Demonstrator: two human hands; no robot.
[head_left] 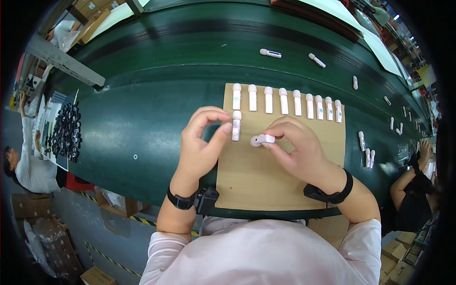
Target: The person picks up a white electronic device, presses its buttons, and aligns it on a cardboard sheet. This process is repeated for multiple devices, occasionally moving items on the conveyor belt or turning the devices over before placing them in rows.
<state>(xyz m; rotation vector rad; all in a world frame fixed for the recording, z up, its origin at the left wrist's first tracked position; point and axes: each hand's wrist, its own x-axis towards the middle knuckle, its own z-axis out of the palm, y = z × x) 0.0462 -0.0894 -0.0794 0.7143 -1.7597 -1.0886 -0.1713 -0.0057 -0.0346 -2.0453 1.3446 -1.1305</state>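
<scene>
Right hand: the right hand (294,145) has its thumb and fingers grasping the held wand (265,138) by its body, so the grip leaves the round head uncovered. A light pinch like this seems best for turning it without smudging the head.
Held wand: over the card (266,183), tilted nearly sideways, head to the left with a dark spot facing up near the neck. Whether its head touches the card I cannot tell.
Left hand: the left hand (199,145) is released, thumb and fingers parted in a loose curve just beside the lone wand (236,129); contact there is too fine to judge. Lifting it straight up and away would be safer than sweeping sideways.
Lone wand: on the card, head up, directly below the leftmost wand of the row (283,102). It makes a good guide for angle and spacing.
Row: nine wands side by side along the far edge of the card, heads away from the person. Reaching over them calls for a raised wrist.
Wristband: the boxy left wristband (182,201) sits close to the card's left edge and could nudge it.
Loose wands: several loose wands (362,141) lie right of the card on the green counter (142,118); the right elbow should swing gently.
</scene>
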